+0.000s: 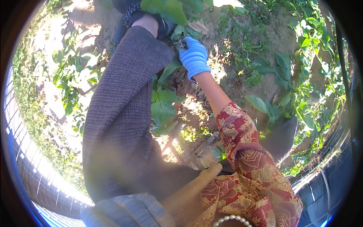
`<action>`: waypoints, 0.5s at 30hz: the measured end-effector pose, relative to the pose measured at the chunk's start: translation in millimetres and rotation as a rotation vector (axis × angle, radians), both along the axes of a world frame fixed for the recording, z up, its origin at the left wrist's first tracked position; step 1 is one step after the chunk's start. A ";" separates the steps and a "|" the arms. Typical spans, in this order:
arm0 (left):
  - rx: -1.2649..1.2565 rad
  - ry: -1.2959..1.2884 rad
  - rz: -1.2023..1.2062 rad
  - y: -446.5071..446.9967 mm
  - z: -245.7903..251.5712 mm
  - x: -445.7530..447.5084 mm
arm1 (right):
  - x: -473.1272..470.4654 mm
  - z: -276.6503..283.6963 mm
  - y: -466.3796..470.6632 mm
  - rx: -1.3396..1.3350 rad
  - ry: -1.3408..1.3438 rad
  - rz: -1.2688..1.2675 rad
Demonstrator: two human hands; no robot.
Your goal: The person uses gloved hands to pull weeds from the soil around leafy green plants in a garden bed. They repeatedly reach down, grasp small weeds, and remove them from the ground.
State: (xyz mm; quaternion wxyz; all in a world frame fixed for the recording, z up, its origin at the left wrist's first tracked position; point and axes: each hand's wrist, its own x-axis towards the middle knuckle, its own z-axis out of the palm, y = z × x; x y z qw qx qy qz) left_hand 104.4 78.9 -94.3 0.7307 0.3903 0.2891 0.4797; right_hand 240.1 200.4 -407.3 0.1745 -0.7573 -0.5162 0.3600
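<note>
My right hand, in a light blue knit glove, reaches out beside my shoe and closes on a small tuft of weeds. Broad green leaves hang just above it. My left hand, in a pale blue glove, is blurred at the bottom edge near a wooden handle; whether its fingers grip that handle cannot be told. The handle slants up to a metal pronged tool head, which lies low over the soil between my legs.
A large leafy plant grows beside my trouser leg. More leafy plants stand at left and right. Wire fencing curves along the lower left; dark sheeting is at the lower right.
</note>
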 end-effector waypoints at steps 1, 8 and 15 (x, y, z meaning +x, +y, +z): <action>-0.002 0.002 0.001 0.3 -0.6 0.7 | -5.6 -1.9 2.7 0.053 -0.015 0.014; -0.049 -0.005 -0.008 13.5 3.0 4.1 | -21.3 7.7 24.6 -0.021 -0.242 0.259; -0.096 0.005 -0.030 27.1 1.6 7.0 | 14.9 -1.0 30.1 -0.005 -0.006 0.138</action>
